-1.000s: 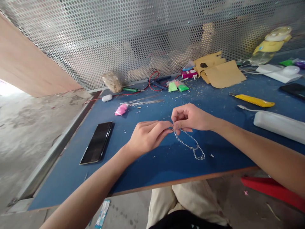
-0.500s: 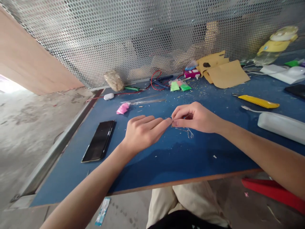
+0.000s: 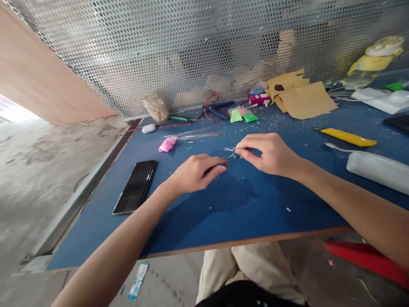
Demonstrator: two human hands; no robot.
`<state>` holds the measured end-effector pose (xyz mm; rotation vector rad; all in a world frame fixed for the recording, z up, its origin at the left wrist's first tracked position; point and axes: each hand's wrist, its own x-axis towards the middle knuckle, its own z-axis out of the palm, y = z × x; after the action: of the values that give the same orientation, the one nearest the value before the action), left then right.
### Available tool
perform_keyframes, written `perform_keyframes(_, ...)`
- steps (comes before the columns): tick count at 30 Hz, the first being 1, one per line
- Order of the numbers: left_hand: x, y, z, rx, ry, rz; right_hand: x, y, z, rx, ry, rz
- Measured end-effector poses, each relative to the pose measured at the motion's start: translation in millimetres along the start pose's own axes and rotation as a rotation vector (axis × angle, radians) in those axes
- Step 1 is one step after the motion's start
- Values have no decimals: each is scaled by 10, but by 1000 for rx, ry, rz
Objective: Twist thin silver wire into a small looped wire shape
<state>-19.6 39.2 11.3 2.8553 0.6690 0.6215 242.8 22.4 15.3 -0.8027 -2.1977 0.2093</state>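
My right hand (image 3: 270, 152) is raised over the blue table (image 3: 204, 226), thumb and forefinger pinched on one end of a small piece of bent thin silvery wire (image 3: 230, 152). Fine loops of it stick out to the left of the fingertips. My left hand (image 3: 203, 172) hovers just left of and below the wire piece, apart from it. Its fingers are loosely curved, with a small gap between thumb and forefinger. A faint thin line shows by the left thumb, too fine to make out.
Straight wires (image 3: 194, 133) lie beside a pink packet (image 3: 167, 144). Left stands a black phone (image 3: 136, 186). Pliers (image 3: 217, 111), small colored bags (image 3: 243, 115) and yellow sheets (image 3: 308, 100) are at the back by perforated metal (image 3: 191, 51). A yellow cutter (image 3: 348, 136) and white case (image 3: 377, 170) lie right.
My hands have drawn apart, the left moving back and slightly down. The wire piece, earlier hanging below my right hand, now sticks out left of its fingertips.
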Motion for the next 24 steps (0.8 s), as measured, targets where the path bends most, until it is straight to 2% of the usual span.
perform_keyframes(7,-33,-139,16,235,62,-46,16,166,-86,-62,101,-2)
perform_keyframes(13,4,-196,137,276,158,-336,-16,108,-30,-90,139,-84)
perform_keyframes(16,11,-246,137,139,120,-391,-14,133,-26,-100,191,-88)
perform_keyframes(19,11,-321,94,-137,34,-318,1,238,-60,-119,203,-46)
perform_keyframes(20,12,-339,70,-206,57,-309,5,275,-74,-120,199,-40)
perform_keyframes(21,12,-350,40,-249,129,-317,6,304,-85,-118,190,-46)
perform_keyframes(24,7,-339,-99,-267,403,-340,-6,315,-95,-103,119,-104)
